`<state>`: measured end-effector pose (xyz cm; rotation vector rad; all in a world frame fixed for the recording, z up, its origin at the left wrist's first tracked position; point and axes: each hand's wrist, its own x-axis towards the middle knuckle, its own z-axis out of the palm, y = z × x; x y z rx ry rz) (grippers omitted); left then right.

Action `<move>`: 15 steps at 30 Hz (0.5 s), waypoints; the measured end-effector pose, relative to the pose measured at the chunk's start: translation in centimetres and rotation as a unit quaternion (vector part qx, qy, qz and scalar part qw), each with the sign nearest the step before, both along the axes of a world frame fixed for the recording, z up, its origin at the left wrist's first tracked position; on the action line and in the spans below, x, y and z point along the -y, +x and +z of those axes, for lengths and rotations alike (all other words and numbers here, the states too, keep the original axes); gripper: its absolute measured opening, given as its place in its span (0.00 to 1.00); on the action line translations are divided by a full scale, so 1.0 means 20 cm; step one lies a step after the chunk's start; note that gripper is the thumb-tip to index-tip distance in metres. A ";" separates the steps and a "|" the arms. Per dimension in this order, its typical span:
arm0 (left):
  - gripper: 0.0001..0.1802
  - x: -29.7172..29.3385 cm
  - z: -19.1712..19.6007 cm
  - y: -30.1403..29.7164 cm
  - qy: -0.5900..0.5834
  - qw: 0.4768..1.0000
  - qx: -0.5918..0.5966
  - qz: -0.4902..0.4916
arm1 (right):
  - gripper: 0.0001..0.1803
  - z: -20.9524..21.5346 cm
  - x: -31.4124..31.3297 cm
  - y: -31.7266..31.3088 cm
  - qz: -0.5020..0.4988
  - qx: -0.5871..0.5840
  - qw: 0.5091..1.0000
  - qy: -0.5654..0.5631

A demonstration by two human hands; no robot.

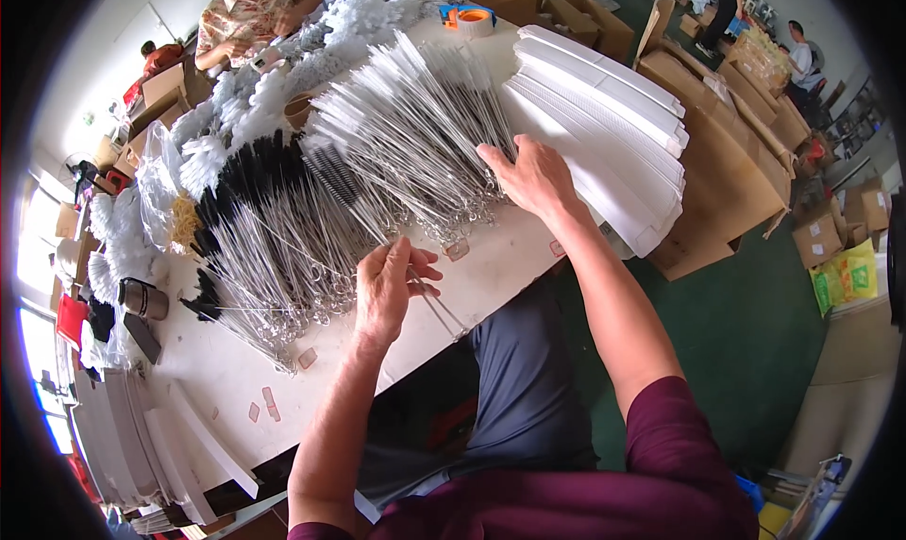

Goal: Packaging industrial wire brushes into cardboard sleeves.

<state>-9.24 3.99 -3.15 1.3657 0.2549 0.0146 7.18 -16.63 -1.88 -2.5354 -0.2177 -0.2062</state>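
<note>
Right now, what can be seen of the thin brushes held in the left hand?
The left hand grips a few thin brushes: long twisted-wire stems, silvery, that run from the fingers toward the near table edge. Their bristle ends are hidden in the pile of wire-stemmed brushes beyond. They lie low over the white tabletop; whether they touch it cannot be told.

White-bristled brushes [415, 115] on white table [217, 370]; black-bristled brushes [250, 177] left of these; orange tape roll [475, 21] beyond.
</note>
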 end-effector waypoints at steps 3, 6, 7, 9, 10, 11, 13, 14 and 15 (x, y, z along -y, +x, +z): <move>0.23 -0.01 -0.05 0.02 0.031 0.999 0.002 0.011 | 0.47 0.09 -0.02 0.07 0.007 -0.106 0.994 -0.035; 0.24 -0.04 -0.15 0.02 0.003 1.000 0.008 -0.008 | 0.54 0.06 -0.02 0.17 0.012 -0.119 0.992 -0.034; 0.26 -0.05 -0.18 0.01 -0.008 1.000 0.012 -0.011 | 0.55 0.06 -0.03 0.19 0.021 -0.133 0.990 -0.035; 0.26 -0.04 -0.22 0.00 -0.005 1.000 0.009 0.015 | 0.56 0.05 -0.05 0.22 0.021 -0.123 0.991 -0.043; 0.25 -0.03 -0.21 0.01 0.007 1.000 0.016 0.019 | 0.57 0.04 -0.06 0.23 0.017 -0.112 0.992 -0.049; 0.25 -0.02 -0.21 0.00 0.018 0.999 0.024 0.024 | 0.58 0.04 -0.05 0.25 0.016 -0.121 0.992 -0.044; 0.25 0.01 -0.21 -0.01 0.034 0.998 0.034 0.045 | 0.59 0.05 -0.05 0.29 0.013 -0.140 0.990 -0.025; 0.25 0.02 -0.22 -0.02 0.071 0.995 0.048 0.047 | 0.59 0.04 -0.05 0.30 0.008 -0.141 0.990 0.000; 0.25 0.03 -0.23 -0.03 0.108 0.991 0.061 0.046 | 0.58 0.04 -0.03 0.33 0.022 -0.167 0.986 0.011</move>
